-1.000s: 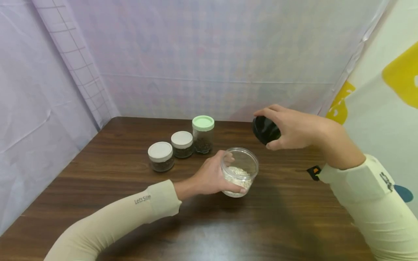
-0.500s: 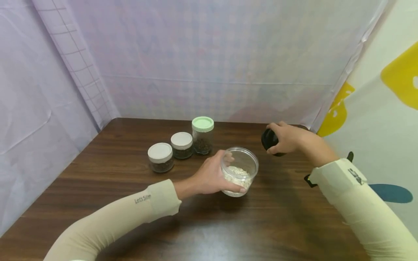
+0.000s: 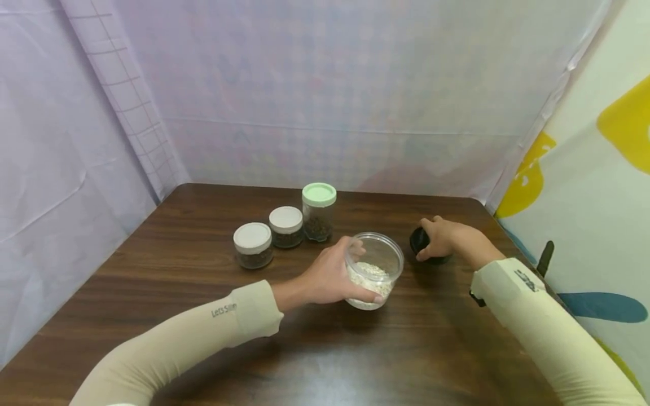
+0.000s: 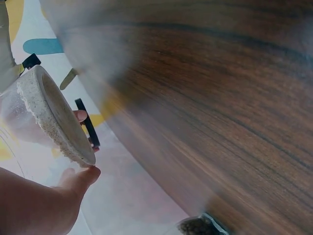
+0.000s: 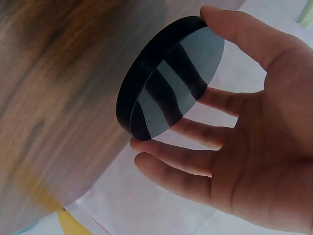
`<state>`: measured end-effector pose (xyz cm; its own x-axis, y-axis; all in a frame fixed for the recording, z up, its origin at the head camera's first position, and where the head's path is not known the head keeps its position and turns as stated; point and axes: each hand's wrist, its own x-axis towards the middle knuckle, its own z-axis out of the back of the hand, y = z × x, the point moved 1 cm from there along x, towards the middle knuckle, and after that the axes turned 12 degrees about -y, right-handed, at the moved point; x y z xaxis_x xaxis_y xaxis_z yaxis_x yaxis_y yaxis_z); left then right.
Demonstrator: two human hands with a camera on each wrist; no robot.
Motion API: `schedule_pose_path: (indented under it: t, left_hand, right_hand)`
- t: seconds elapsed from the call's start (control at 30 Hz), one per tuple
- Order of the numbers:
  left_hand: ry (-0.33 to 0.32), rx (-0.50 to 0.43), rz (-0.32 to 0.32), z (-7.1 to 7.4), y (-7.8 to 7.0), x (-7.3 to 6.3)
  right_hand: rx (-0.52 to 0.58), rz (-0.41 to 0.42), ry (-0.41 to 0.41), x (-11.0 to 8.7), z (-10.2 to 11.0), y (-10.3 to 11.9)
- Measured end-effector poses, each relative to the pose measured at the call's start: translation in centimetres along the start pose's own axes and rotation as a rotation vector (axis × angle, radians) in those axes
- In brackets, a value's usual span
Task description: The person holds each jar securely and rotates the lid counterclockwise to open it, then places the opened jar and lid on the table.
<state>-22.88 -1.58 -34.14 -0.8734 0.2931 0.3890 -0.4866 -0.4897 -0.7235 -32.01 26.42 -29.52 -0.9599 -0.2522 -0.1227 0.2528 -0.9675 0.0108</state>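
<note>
My left hand (image 3: pixel 332 273) grips a clear round jar (image 3: pixel 386 256) around its side in the head view, thumb toward the front. White flakes (image 3: pixel 369 272) fill its lower part, and its mouth has no cover. The left wrist view shows the underside of the jar (image 4: pixel 63 110), held off the table. To the right of the jar, low over the table, my right hand (image 3: pixel 447 237) pinches a round black lid (image 3: pixel 419 241). The right wrist view shows the thumb and fingertips on the rim of this lid (image 5: pixel 166 83), its glossy flat face turned toward the palm.
Left of the clear jar stand two short jars with white lids (image 3: pixel 253 237) (image 3: pixel 286 219) and a taller one with a green lid (image 3: pixel 319 194), all with dark contents. The brown wooden table (image 3: pixel 203 237) ends at a pale curtain (image 3: pixel 330 101) behind.
My right hand has lowered the black lid toward the table and moved it slightly right, away from the jar. The left hand has kept its grip on the jar in place.
</note>
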Motion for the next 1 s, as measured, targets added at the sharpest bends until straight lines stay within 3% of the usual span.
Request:
schedule_pose_path:
  t: [0.57,1.0]
  left_hand:
    - [0.001,0.005,-0.009,-0.1,0.2,0.0]
    - [-0.011,0.003,-0.009,0.1,-0.1,-0.1]
  right_hand:
    - [-0.010,-0.068,0.097,1.4,-2.2,-0.3]
    - [0.027,-0.086,0.115,1.7,-2.7,-0.4]
